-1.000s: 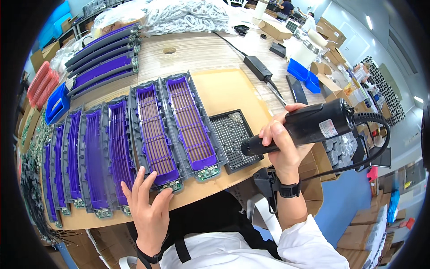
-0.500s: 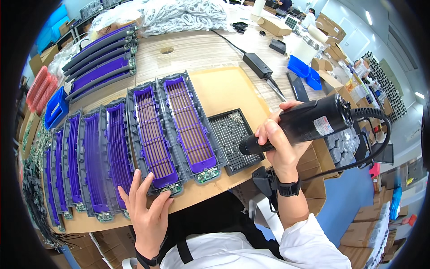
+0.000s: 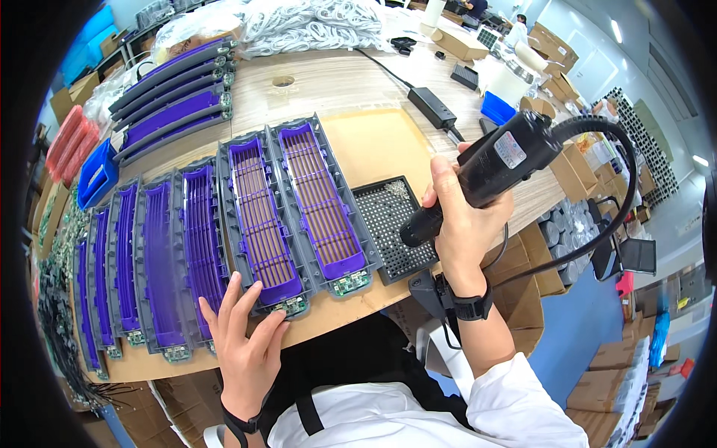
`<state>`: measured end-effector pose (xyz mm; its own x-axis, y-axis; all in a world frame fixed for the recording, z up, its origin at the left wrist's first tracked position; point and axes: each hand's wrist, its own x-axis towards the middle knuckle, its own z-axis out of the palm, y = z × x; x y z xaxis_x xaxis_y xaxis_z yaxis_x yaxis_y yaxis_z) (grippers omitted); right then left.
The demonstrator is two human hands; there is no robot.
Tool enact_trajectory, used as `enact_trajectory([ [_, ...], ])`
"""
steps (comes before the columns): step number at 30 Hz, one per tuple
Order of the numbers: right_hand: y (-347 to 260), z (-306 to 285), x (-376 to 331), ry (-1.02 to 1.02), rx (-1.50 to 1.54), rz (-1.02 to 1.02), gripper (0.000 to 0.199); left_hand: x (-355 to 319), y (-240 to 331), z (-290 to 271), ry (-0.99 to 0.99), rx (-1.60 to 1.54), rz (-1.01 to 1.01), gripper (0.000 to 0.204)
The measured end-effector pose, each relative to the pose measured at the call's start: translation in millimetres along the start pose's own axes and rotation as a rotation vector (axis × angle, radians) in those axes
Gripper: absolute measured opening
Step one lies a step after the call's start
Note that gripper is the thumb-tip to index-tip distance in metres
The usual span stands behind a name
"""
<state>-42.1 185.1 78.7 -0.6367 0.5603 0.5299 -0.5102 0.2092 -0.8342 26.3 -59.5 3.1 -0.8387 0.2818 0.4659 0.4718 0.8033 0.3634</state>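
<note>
My right hand [image 3: 469,224] grips a thick black electric screwdriver [image 3: 500,160] with a corded rear end. Its nose points down and left over a black perforated screw tray [image 3: 385,269], where small silvery screws [image 3: 396,190] are heaped in the far corner. Whether the tip touches the tray cannot be seen. My left hand [image 3: 246,347] has its fingers spread, with fingertips at the near end of a grey housing with a purple slatted insert [image 3: 261,216]. A small green circuit board [image 3: 290,306] lies at that end, by the fingertips. Another such housing [image 3: 321,201] stands beside it, nearest the tray.
More grey-and-purple housings [image 3: 158,261] line the left, and several [image 3: 172,119] lie farther back. A blue bin [image 3: 97,177] stands at the left edge. A black power adapter [image 3: 432,108], bagged white cables [image 3: 314,30] and the screwdriver's looping cable [image 3: 626,187] are around.
My right hand has tilted the screwdriver more steeply, its rear end swinging left and up, with the nose still over the tray. My left hand stays by the same circuit board.
</note>
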Motion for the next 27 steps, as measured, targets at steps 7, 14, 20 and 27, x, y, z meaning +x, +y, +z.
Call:
enact_trajectory([
  [7,11,-35,5,-0.685,0.127,-0.112,0.042,-1,-5,-2,0.005,-0.004,0.05,0.015],
  [14,6,-16,-2,0.037,0.132,0.016,0.027,-3,-7,0,0.003,0.004,0.053,0.016],
  [20,3,-28,-12,-0.142,0.218,0.005,0.033,2,-3,-5,0.0,-0.019,0.031,0.012],
  [27,-34,-14,-26,-0.182,0.358,-0.097,0.041,0,-11,-5,0.018,-0.053,0.065,0.013],
])
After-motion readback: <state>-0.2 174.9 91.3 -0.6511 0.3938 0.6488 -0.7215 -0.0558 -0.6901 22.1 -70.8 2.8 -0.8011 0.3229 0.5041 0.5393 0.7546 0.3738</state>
